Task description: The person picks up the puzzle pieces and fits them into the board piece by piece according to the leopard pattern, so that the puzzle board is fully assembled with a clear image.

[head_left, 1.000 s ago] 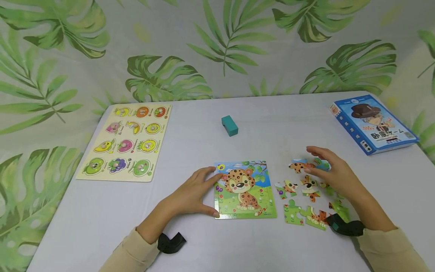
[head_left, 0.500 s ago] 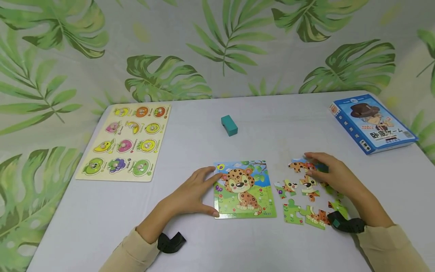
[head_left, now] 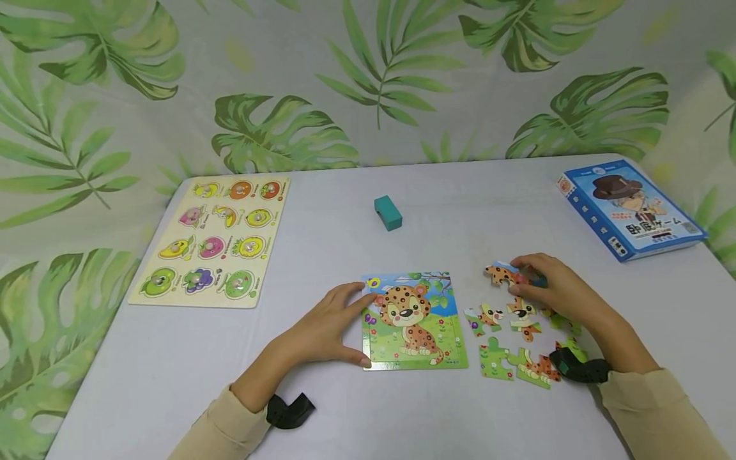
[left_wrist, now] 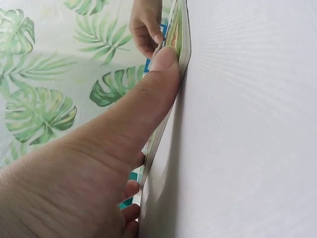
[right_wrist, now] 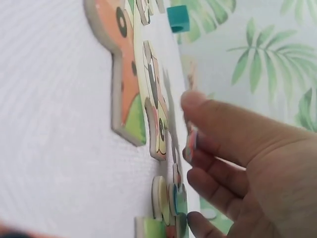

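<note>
We see left hand [head_left: 323,329] spread along left edge of leopard board [head_left: 411,322]; right hand [head_left: 554,284] pinching spotted piece [head_left: 498,275]; narrow bench [head_left: 473,361] strip between board and loose pieces [head_left: 492,364].

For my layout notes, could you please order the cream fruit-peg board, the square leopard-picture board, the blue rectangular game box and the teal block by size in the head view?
Largest: cream fruit-peg board
Next, too alike to rank: square leopard-picture board and blue game box
Smallest: teal block
</note>
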The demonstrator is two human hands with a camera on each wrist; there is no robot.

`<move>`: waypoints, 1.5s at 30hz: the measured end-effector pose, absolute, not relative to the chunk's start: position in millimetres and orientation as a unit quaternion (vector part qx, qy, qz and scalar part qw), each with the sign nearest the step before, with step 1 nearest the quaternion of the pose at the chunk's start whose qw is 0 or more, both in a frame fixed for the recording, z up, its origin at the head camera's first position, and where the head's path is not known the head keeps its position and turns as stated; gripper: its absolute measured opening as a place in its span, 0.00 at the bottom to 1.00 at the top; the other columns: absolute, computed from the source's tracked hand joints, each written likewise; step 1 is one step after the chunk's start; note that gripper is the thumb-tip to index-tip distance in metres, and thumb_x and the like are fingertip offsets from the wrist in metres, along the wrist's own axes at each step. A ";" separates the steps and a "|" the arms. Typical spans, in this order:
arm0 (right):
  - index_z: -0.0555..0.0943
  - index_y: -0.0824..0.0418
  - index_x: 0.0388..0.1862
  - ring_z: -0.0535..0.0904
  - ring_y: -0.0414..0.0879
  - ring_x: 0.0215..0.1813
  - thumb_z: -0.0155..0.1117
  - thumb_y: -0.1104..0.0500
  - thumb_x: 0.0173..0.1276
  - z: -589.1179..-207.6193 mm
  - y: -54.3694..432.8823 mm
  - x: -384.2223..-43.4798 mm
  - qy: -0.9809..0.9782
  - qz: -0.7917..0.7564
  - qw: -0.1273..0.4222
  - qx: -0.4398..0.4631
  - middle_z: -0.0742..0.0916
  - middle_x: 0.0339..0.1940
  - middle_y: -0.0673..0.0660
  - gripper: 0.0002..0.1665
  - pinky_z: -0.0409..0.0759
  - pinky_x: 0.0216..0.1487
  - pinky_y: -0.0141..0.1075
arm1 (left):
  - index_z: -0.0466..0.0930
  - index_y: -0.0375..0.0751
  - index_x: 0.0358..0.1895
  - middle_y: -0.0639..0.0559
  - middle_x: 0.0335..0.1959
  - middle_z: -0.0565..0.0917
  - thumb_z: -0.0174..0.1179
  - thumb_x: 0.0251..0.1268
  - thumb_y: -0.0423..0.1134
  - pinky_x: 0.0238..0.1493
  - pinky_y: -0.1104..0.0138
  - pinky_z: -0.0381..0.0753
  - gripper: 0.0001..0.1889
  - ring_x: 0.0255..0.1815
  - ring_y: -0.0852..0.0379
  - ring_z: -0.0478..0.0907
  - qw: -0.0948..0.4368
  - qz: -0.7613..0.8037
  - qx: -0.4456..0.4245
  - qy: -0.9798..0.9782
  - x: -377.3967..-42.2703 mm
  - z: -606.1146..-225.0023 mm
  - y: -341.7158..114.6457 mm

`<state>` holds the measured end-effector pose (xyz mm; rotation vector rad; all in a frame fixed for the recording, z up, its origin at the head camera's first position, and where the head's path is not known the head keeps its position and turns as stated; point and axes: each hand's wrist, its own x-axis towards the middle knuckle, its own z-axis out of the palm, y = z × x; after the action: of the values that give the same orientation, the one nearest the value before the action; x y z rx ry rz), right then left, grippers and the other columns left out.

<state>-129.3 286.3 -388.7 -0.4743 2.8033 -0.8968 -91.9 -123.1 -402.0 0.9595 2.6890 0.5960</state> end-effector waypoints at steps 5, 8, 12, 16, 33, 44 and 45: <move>0.69 0.64 0.58 0.69 0.57 0.52 0.59 0.51 0.63 -381.2 277.4 -125.8 0.933 -0.314 0.053 -0.165 0.73 0.53 0.63 0.29 0.68 0.46 0.55 | 0.51 0.53 0.70 0.48 0.68 0.49 0.62 0.33 0.71 0.63 0.57 0.55 0.55 0.67 0.51 0.45 0.110 0.203 0.328 0.916 -91.8 -402.4 -123.5; 0.70 0.63 0.57 0.70 0.55 0.49 0.60 0.55 0.62 -372.7 267.7 -122.2 0.927 -0.323 0.011 -0.190 0.74 0.52 0.61 0.26 0.70 0.42 0.54 | 0.51 0.53 0.70 0.48 0.69 0.49 0.61 0.34 0.72 0.63 0.58 0.55 0.55 0.68 0.51 0.45 0.107 0.199 0.329 0.917 -91.8 -402.5 -123.9; 0.72 0.62 0.57 0.70 0.53 0.49 0.62 0.58 0.61 -361.1 250.3 -116.5 0.918 -0.328 -0.034 -0.220 0.75 0.51 0.59 0.25 0.70 0.44 0.54 | 0.51 0.52 0.70 0.48 0.69 0.49 0.59 0.35 0.73 0.63 0.59 0.54 0.55 0.68 0.52 0.45 0.106 0.195 0.333 0.917 -91.9 -402.3 -124.6; 0.73 0.60 0.56 0.70 0.49 0.52 0.65 0.63 0.57 -355.6 228.4 -111.7 0.907 -0.321 -0.075 -0.261 0.74 0.52 0.55 0.26 0.71 0.47 0.46 | 0.52 0.53 0.70 0.49 0.69 0.49 0.58 0.35 0.73 0.63 0.59 0.55 0.54 0.68 0.53 0.45 0.105 0.193 0.335 0.916 -92.2 -402.2 -125.1; 0.75 0.64 0.55 0.71 0.48 0.50 0.66 0.58 0.57 -375.9 149.4 -110.9 0.883 -0.338 -0.038 -0.324 0.75 0.49 0.56 0.26 0.73 0.47 0.43 | 0.63 0.52 0.65 0.47 0.65 0.58 0.52 0.61 0.55 0.63 0.60 0.55 0.29 0.66 0.52 0.51 0.060 0.210 0.337 0.916 -98.2 -405.4 -123.1; 0.75 0.61 0.56 0.71 0.51 0.50 0.65 0.55 0.58 -393.0 148.1 -122.9 0.898 -0.302 0.017 -0.320 0.76 0.50 0.57 0.26 0.72 0.48 0.46 | 0.65 0.40 0.61 0.49 0.63 0.65 0.54 0.57 0.60 0.63 0.64 0.55 0.35 0.64 0.53 0.58 0.032 0.194 0.359 0.913 -101.2 -407.0 -110.0; 0.75 0.61 0.56 0.71 0.51 0.50 0.65 0.55 0.58 -393.6 148.0 -123.3 0.898 -0.298 0.014 -0.322 0.76 0.50 0.57 0.26 0.71 0.48 0.46 | 0.64 0.41 0.62 0.49 0.62 0.65 0.53 0.56 0.61 0.63 0.64 0.55 0.35 0.63 0.53 0.59 0.030 0.190 0.360 0.913 -101.8 -407.6 -109.3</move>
<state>-123.3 148.0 -393.6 -1.0024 2.7967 -0.9288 -101.8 -109.3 -407.6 1.1093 2.8142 0.5866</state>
